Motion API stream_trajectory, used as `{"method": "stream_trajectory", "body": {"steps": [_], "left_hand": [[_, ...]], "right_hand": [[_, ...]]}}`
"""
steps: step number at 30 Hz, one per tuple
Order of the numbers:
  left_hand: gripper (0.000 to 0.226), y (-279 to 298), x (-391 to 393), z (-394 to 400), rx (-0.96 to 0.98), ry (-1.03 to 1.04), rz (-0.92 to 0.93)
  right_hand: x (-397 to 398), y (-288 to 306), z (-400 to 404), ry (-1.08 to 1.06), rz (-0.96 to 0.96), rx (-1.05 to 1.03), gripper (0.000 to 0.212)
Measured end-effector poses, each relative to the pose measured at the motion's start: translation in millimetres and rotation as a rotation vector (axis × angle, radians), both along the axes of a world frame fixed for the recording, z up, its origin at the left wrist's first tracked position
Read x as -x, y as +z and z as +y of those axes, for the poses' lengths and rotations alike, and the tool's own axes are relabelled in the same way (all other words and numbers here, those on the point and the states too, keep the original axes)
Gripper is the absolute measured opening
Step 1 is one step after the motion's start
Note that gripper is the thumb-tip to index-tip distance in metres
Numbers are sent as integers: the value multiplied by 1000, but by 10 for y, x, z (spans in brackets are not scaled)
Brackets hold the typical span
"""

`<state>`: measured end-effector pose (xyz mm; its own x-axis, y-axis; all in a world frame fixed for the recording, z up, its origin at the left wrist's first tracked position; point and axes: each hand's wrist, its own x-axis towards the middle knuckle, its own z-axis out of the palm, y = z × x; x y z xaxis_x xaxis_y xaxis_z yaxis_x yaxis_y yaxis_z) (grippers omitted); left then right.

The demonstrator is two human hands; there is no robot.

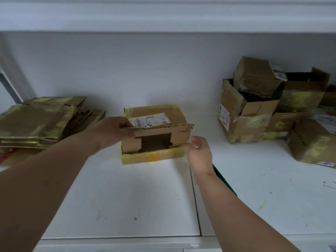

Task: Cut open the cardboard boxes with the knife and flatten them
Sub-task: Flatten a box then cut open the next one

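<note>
Two bare hands reach to a box (154,131) at the middle of a white table (127,197), close to the back wall (163,66). The box is brown cardboard wrapped in yellowish tape, with a shipping label (150,120) on its top face and its near side open, showing a dark inside behind a torn flap. The left hand (111,130) grips the upper edge of that flap, fingers curled over it and thumb along its front. The right hand (199,153) is at the box's lower right corner, its fingertips touching the taped edge, fingers loosely bent and holding nothing. Just beside the right wrist a thin green thing (224,180) lies on the table, mostly hidden by the forearm; what it is cannot be told. A stack (40,120) of flattened cardboard lies at the left of the table, well apart from the box. A pile (272,102) of crumpled, unflattened boxes stands at the right.
</note>
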<state>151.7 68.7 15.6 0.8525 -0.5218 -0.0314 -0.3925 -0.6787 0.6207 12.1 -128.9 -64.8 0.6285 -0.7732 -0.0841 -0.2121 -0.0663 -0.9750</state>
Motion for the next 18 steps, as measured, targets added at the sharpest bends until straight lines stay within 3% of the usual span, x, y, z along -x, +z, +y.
{"method": "stream_trajectory", "body": {"steps": [4,9,13,18], "left_hand": [[21,-42,-3,20,91,61,38],[31,-75,39,-44,65,128,-108],[32,-114,72,-60,15,129,-222],[30,-118,87,-53,29,111,-270]], "right_hand": [[-167,-93,47,70,42,226,75],[-392,-32,106,59,133,258,104],[-483,-44,132,-31,255,409,98],[-471,-90,96,-3,173,433,77]]}}
